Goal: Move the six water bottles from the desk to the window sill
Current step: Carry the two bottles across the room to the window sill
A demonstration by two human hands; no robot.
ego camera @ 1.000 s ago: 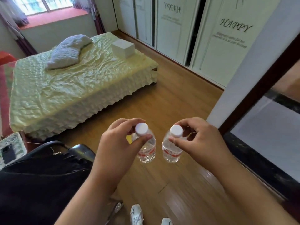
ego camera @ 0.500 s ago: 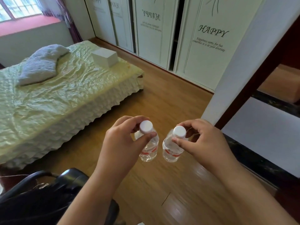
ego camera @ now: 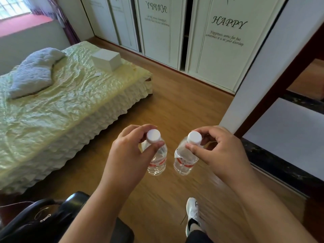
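Observation:
My left hand [ego camera: 129, 155] pinches the neck of a clear water bottle [ego camera: 157, 162] with a white cap and a red label, which hangs upright over the wooden floor. Beside it my right hand [ego camera: 217, 151] pinches a second, like water bottle [ego camera: 183, 163] just under its cap; this one tilts slightly. The two bottles hang close together without touching. The red window sill [ego camera: 22, 25] shows at the far top left, beyond the bed. The desk and the other bottles are out of view.
A bed [ego camera: 57, 109] with a pale green cover fills the left, with a grey pillow [ego camera: 33, 72] and a white box [ego camera: 107, 59] on it. White wardrobe doors [ego camera: 217, 41] line the far wall. A black chair [ego camera: 52, 218] is at bottom left, a dark door frame [ego camera: 273, 88] at right.
The view has shifted forward and to the left: the bed and wardrobe have come closer and a shoe has come into sight below. Both hands still hold their bottles the same way.

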